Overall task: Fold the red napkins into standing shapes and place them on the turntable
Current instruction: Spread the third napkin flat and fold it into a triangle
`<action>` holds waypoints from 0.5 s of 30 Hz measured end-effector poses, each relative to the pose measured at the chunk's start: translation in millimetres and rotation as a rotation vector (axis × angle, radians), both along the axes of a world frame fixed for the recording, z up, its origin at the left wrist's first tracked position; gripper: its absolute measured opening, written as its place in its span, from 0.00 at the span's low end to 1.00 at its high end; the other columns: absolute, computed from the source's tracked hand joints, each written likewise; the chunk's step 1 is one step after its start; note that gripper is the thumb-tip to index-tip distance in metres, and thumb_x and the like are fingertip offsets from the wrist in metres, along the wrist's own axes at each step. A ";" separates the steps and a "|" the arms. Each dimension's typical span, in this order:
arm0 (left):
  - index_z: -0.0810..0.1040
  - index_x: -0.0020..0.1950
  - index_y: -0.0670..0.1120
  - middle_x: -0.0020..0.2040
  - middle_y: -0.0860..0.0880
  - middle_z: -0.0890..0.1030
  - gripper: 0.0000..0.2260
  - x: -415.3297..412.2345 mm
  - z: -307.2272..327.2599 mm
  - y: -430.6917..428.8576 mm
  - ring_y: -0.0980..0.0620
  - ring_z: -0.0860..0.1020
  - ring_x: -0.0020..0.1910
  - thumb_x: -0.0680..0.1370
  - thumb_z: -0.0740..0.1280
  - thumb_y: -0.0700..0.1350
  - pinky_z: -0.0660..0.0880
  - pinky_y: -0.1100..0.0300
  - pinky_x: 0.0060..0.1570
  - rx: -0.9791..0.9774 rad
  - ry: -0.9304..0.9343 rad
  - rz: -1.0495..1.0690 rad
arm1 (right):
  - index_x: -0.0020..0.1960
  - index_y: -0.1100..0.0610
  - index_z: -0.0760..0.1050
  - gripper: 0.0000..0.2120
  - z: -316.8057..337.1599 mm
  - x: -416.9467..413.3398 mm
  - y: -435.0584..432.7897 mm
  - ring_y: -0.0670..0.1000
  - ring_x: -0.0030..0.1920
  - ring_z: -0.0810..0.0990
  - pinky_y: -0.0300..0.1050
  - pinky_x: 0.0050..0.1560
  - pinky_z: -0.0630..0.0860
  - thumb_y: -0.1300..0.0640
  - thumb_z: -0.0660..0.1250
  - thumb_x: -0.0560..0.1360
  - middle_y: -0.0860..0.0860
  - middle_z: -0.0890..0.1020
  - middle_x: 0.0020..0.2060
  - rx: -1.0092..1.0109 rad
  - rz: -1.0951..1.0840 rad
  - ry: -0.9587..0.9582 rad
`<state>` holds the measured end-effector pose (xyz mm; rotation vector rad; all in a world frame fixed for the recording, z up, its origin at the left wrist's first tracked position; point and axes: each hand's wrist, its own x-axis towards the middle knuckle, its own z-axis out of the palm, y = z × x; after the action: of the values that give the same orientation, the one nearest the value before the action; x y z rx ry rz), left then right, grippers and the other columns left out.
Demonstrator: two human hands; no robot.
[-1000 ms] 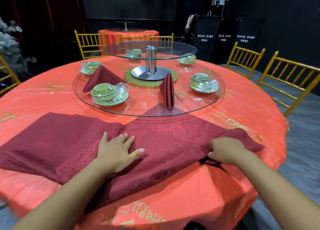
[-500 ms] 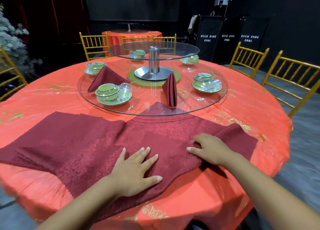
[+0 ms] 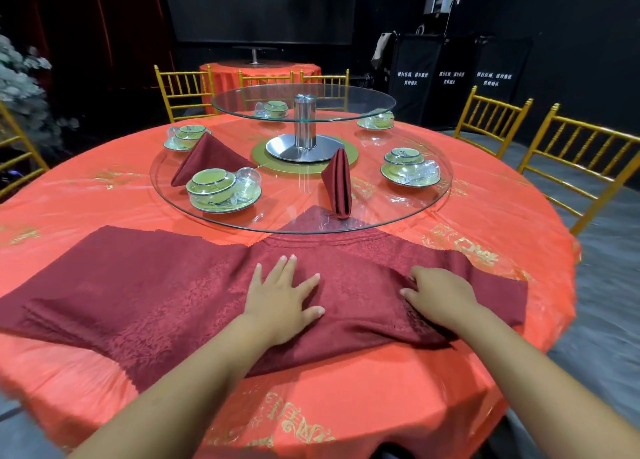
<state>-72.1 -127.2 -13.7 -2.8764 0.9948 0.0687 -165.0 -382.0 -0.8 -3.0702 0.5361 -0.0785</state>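
Several gold chairs [image 3: 491, 126] round orange tablecloth [image 3: 346, 406]; left hand [image 3: 280, 302] splayed flat on dark-red napkins [image 3: 156, 285]; right hand [image 3: 440, 296] pinching a fold

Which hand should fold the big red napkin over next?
Probably the right hand: its fingers curl on the napkin at its raised fold. The left hand lies flat, fingers spread, pinning the cloth down.

gold chairs [image 3: 491, 122], black walls [image 3: 571, 25], grey floor [image 3: 606, 268]
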 end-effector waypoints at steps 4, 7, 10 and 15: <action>0.54 0.77 0.58 0.79 0.45 0.51 0.27 -10.7 4.4 -13.7 0.47 0.50 0.78 0.79 0.53 0.62 0.46 0.42 0.73 -0.135 -0.081 0.006 | 0.44 0.55 0.64 0.13 -8.7 10.8 -4.3 0.58 0.47 0.78 0.47 0.36 0.65 0.46 0.60 0.78 0.53 0.77 0.43 0.033 -0.031 -0.122; 0.56 0.76 0.59 0.78 0.47 0.56 0.30 -27.2 -2.7 -21.9 0.50 0.53 0.77 0.77 0.49 0.69 0.48 0.43 0.73 -0.189 0.090 -0.053 | 0.46 0.55 0.66 0.13 -10.4 23.6 -5.8 0.58 0.48 0.78 0.47 0.37 0.66 0.45 0.60 0.78 0.53 0.79 0.45 0.018 -0.052 -0.149; 0.49 0.77 0.60 0.79 0.49 0.47 0.31 -29.8 -15.0 -25.8 0.52 0.44 0.78 0.76 0.46 0.70 0.42 0.42 0.74 -0.089 0.214 -0.040 | 0.53 0.57 0.70 0.15 -6.7 32.6 -0.7 0.57 0.53 0.78 0.50 0.47 0.70 0.45 0.61 0.78 0.54 0.79 0.51 -0.046 -0.082 -0.194; 0.43 0.77 0.61 0.79 0.51 0.40 0.32 -7.2 -25.8 -30.3 0.53 0.37 0.77 0.76 0.46 0.70 0.37 0.43 0.73 -0.088 0.181 -0.058 | 0.67 0.53 0.69 0.24 -11.2 27.8 23.0 0.53 0.69 0.67 0.53 0.71 0.55 0.40 0.57 0.77 0.52 0.71 0.67 -0.026 0.093 -0.124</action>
<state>-79.3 -157.5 -39.5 -2.9603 1.1380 0.2923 -137.2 -359.0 -12.0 -3.0834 0.3895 -0.2739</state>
